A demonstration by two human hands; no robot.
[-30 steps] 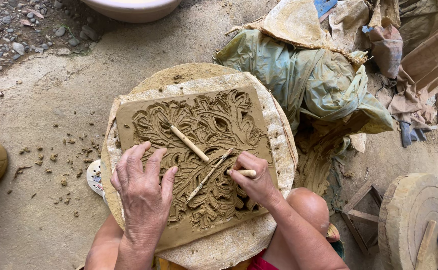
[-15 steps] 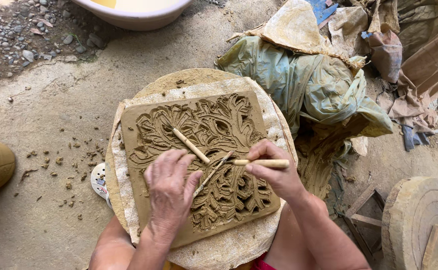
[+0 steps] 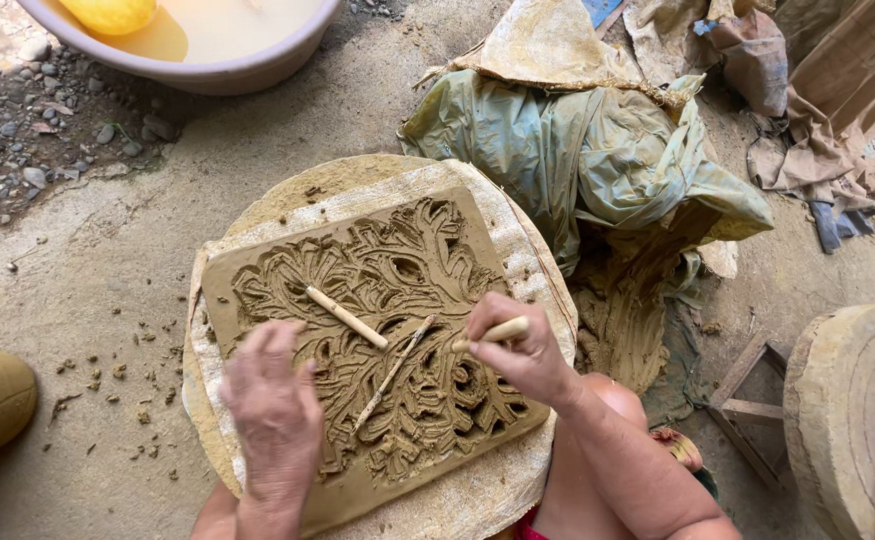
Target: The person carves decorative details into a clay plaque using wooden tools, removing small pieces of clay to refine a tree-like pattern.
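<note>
A wet brown clay slab carved with a leafy relief lies on a cloth-covered round board. My left hand rests flat on the slab's near left part, fingers spread. My right hand grips a pale wooden carving stick, its tip against the relief on the right side. Two more thin sticks lie loose on the carving: a light one and a darker one.
A basin of cloudy water with a yellow sponge stands at the top left. Crumpled plastic sheeting and rags lie to the right. A round wooden block is at the lower right, clay crumbs scatter the floor at left.
The view has tilted, so the basin now shows more. My left hand slid down to the slab's near left. My right hand stays on the carving stick, on the right.
</note>
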